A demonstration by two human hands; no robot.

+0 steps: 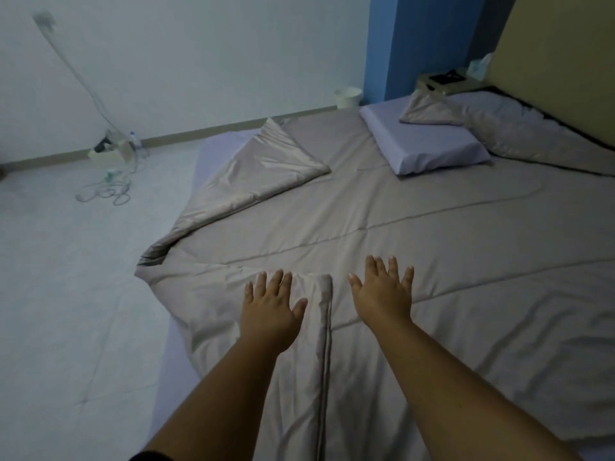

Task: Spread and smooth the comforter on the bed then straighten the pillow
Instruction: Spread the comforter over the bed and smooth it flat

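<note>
A grey-beige comforter covers most of the bed. Its far left corner is folded back, showing a shiny underside, and a near left flap is folded over with its edge at centre. My left hand lies flat on that near flap, fingers spread, holding nothing. My right hand hovers or rests flat on the comforter just right of the flap's edge, fingers apart. A pale lavender pillow lies skewed near the headboard, with a comforter corner draped on its far end.
The lavender sheet shows along the bed's left edge. A tan headboard stands at the right, with a bedside table beside it. On the floor are a white bin, a box of items and coiled cables.
</note>
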